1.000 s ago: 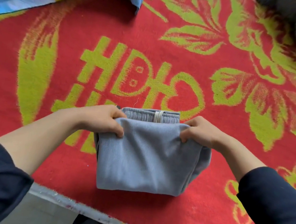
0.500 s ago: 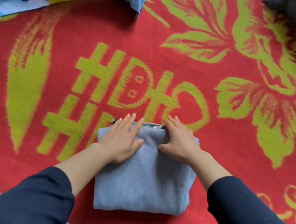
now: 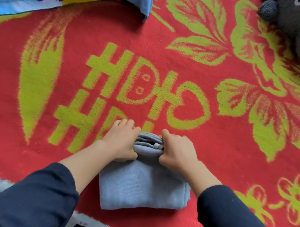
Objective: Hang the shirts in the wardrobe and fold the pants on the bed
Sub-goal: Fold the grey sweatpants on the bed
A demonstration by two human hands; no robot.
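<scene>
Folded grey pants [image 3: 142, 188], long axis 12–6 o'clock, on red blanket [image 3: 215, 162]; left hand [image 3: 121, 142] and right hand [image 3: 177, 152], fingers curled, grip its 12 o'clock end.

The only readable sign is woven into the red blanket [image 3: 191, 65] that covers the bed. It is a big yellow-green figure [image 3: 135, 91] at the middle of the view, made of block strokes. Seen from this side it reads like the letters "HDH" with a heart shape at its 3 o'clock end. A second row of the same strokes stands under it, toward 6 o'clock, and only "HD" shows there, because the left hand [image 3: 121, 142] covers the rest. No brand, number or label can be read elsewhere.
</scene>
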